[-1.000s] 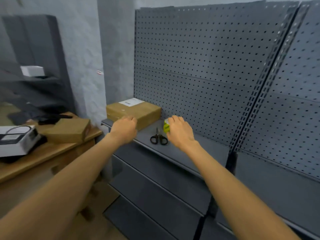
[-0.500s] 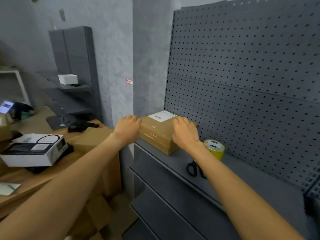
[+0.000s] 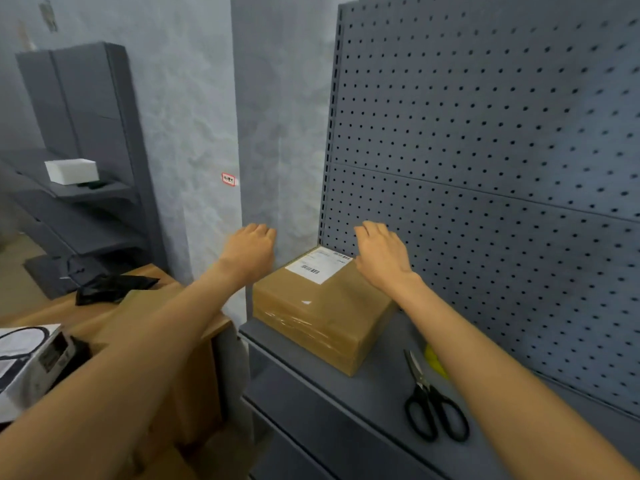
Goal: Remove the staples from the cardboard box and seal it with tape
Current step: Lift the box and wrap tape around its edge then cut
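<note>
A brown cardboard box (image 3: 322, 317) with a white shipping label (image 3: 320, 265) and clear tape on its front sits at the left end of a grey shelf (image 3: 346, 400). My left hand (image 3: 251, 249) is against the box's far left side, fingers curled down. My right hand (image 3: 381, 254) lies on its far right top edge, fingers bent over the back. Black scissors (image 3: 433, 410) lie on the shelf to the right of the box. A sliver of the yellow tape roll (image 3: 435, 363) shows behind my right forearm. No staples are visible.
A grey pegboard (image 3: 485, 168) backs the shelf. To the left is a wooden table (image 3: 41, 310) with a black bag (image 3: 110, 287), another cardboard box (image 3: 145, 299) and a white device box (image 3: 31, 358). A dark shelving unit (image 3: 86, 133) holds a white box (image 3: 71, 171).
My right hand left the tape roll and went to the box. Both hands now sit further back on it, and the view has swung left and closer.
</note>
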A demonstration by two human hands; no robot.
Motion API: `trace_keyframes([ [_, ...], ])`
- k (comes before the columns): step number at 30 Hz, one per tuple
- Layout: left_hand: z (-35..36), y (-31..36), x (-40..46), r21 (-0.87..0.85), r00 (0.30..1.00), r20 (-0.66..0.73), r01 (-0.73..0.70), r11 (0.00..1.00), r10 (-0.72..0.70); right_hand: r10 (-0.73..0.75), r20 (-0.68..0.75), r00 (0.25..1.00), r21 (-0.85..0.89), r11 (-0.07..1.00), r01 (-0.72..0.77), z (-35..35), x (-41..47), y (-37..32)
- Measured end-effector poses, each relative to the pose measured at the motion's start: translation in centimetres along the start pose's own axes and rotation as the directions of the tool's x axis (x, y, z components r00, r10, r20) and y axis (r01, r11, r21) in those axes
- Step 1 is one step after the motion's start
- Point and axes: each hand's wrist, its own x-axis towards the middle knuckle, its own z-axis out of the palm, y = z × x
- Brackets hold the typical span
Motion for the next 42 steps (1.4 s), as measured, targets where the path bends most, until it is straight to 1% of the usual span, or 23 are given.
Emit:
trace_keyframes([
  [5, 4.0, -0.7, 4.2, -0.104, 0.993, 0.004, -0.114, 0.988, 0.115, 0.148, 0.067, 0.987, -0.047, 0.988, -0.145, 3.0, 1.2, -0.1],
  [7, 5.2, -0.9, 5.7, -0.149, 0.983, 0.023, -0.178, 0.973, 0.184, 0.225, 0.09, 0.97, -0.064, 0.973, -0.22, 3.7, 1.5, -0.1],
  [10, 6.6, -0.9, 7.5, -0.226, 0.962, -0.001, -0.266, 0.937, 0.273, 0.32, 0.101, 0.942, -0.097, 0.946, -0.311, 4.2, 1.8, -0.3],
  [15, 8.4, 1.0, 8.2, -0.308, 0.891, -0.031, -0.439, 0.844, 0.452, 0.476, 0.137, 0.869, -0.158, 0.876, -0.455, 4.6, -0.6, -0.7],
  [22, 8.8, 6.0, 9.4, -0.379, 0.793, -0.101, -0.589, 0.714, 0.601, 0.64, 0.136, 0.757, -0.258, 0.76, -0.596, 3.7, -4.8, 1.5],
  [27, 8.9, 9.2, 9.1, -0.456, 0.771, -0.11, -0.601, 0.657, 0.628, 0.705, 0.126, 0.698, -0.246, 0.704, -0.666, 4.4, -7.9, 2.7],
  [31, 9.0, 11.5, 8.9, -0.558, 0.746, -0.05, -0.573, 0.6, 0.665, 0.769, 0.186, 0.612, -0.145, 0.638, -0.757, 5.2, -10.7, 3.5],
  [33, 9.0, 12.3, 9.0, -0.589, 0.725, -0.044, -0.574, 0.568, 0.687, 0.783, 0.227, 0.579, -0.085, 0.608, -0.79, 5.2, -11.4, 4.0],
  [35, 9.4, 12.7, 9.0, -0.602, 0.715, -0.039, -0.574, 0.554, 0.698, 0.779, 0.271, 0.565, -0.044, 0.597, -0.801, 5.3, -11.8, 4.4],
  [38, 10.4, 13.0, 8.8, -0.634, 0.715, -0.037, -0.557, 0.536, 0.698, 0.771, 0.328, 0.546, -0.027, 0.585, -0.81, 5.8, -12.1, 4.4],
  [41, 11.1, 13.0, 8.9, -0.654, 0.722, -0.051, -0.546, 0.524, 0.69, 0.764, 0.36, 0.535, -0.061, 0.591, -0.804, 6.3, -12.5, 4.4],
  [42, 11.2, 13.0, 8.9, -0.654, 0.724, -0.054, -0.546, 0.523, 0.687, 0.761, 0.358, 0.542, -0.078, 0.602, -0.794, 6.5, -12.6, 4.4],
])
